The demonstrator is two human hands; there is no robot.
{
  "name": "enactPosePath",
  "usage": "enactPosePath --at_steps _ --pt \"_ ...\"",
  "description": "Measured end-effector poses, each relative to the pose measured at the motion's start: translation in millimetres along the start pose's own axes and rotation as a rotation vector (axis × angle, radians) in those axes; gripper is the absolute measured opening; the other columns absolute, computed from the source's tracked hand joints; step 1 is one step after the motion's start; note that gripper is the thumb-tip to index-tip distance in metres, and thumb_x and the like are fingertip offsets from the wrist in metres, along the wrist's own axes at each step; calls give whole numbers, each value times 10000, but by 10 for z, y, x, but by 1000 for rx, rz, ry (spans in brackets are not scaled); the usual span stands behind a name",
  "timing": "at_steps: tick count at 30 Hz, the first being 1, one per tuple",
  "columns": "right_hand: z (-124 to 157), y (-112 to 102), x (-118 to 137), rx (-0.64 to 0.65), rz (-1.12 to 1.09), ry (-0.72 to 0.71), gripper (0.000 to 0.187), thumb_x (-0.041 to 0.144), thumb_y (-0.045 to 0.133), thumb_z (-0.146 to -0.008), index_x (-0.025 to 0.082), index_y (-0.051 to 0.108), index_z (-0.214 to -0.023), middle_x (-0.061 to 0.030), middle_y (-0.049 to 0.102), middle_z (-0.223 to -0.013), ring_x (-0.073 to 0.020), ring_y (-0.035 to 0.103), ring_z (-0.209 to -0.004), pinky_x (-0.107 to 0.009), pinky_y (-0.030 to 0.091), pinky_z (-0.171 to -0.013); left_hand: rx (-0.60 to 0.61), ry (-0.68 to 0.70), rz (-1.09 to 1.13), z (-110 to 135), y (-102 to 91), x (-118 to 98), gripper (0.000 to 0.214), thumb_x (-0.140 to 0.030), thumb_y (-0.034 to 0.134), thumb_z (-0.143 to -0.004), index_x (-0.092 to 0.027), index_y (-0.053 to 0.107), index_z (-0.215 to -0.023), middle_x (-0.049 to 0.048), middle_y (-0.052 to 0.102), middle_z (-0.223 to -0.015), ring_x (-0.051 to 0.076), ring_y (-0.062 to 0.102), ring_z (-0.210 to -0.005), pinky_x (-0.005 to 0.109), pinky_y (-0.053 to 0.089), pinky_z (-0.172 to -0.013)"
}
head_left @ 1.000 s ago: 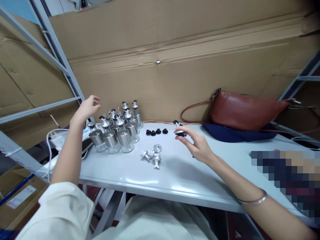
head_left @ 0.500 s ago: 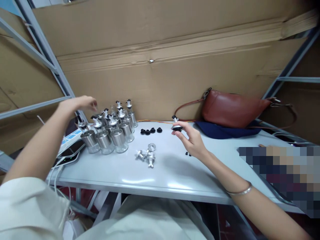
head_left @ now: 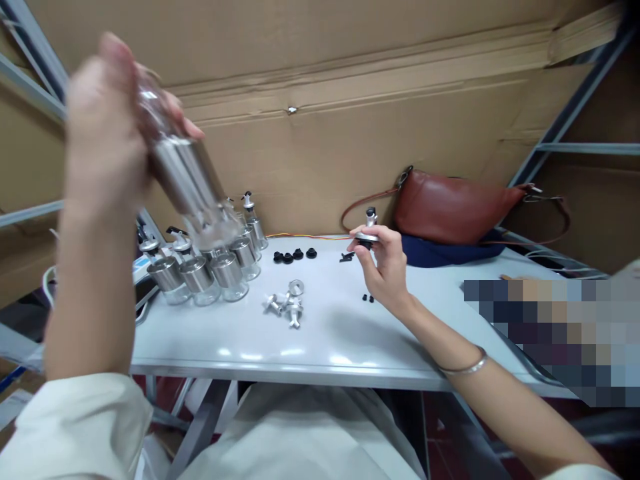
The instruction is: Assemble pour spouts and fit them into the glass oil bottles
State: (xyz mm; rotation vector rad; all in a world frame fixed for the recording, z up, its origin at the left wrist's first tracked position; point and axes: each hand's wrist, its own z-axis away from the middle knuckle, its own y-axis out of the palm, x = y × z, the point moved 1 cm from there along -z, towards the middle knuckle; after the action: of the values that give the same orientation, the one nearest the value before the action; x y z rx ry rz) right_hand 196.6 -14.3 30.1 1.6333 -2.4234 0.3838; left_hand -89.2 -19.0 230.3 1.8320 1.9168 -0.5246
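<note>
My left hand (head_left: 103, 127) is raised high at the left, motion-blurred, fingers wrapped round a glass bottle with a steel sleeve (head_left: 193, 187) tilted base-down to the right. My right hand (head_left: 383, 263) is over the table's far middle, pinching a pourer cap (head_left: 369, 230) with a black and silver spout, held upright. A cluster of finished steel-and-glass bottles (head_left: 200, 270) with pourer tops stands at the table's left. Loose silver spout parts (head_left: 287, 307) lie in the middle. Several black stoppers (head_left: 295, 255) lie in a row behind them.
The grey table (head_left: 325, 340) backs onto cardboard sheets. A brown leather bag (head_left: 450, 203) rests on a dark blue cloth (head_left: 440, 253) at the back right. Tiny black bits (head_left: 368, 298) lie by my right wrist. A power strip (head_left: 143, 263) and cables sit at the left edge.
My left hand has lifted from beside the bottle cluster, now holding a bottle high. My right hand raised the pourer cap and turned it upright. The camera shifted slightly.
</note>
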Motion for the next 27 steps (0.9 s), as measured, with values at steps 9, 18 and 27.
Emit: enactPosePath --at_steps 9,18,27 --pt "-40 -62 82 -69 9 -59 138 252 469 -920 258 499 -1055 -49 573 -921 -208 602 -836 -436 503 -785 517 -376 374 1214 1060 508 339 -492 585 -845 -202 413 -886 -48 558 -704 87 590 -604 233 498 -600" --pt "-35 -42 187 17 -132 -102 430 379 499 -881 284 412 -1291 -121 511 -1241 -291 575 -1098 -482 526 -826 678 -406 486 1613 1288 788 397 -479 575 -858 -251 299 -1029 -39 522 -788 86 540 -653 243 460 -635" --pt "-4 -28 197 226 -149 -118 553 493 397 -901 255 320 -1394 -142 438 -1423 -318 531 -1219 -547 452 -990 816 -622 508 1531 1239 779 458 -344 718 -748 -221 354 -998 -26 544 -804 98 554 -689 257 454 -665"
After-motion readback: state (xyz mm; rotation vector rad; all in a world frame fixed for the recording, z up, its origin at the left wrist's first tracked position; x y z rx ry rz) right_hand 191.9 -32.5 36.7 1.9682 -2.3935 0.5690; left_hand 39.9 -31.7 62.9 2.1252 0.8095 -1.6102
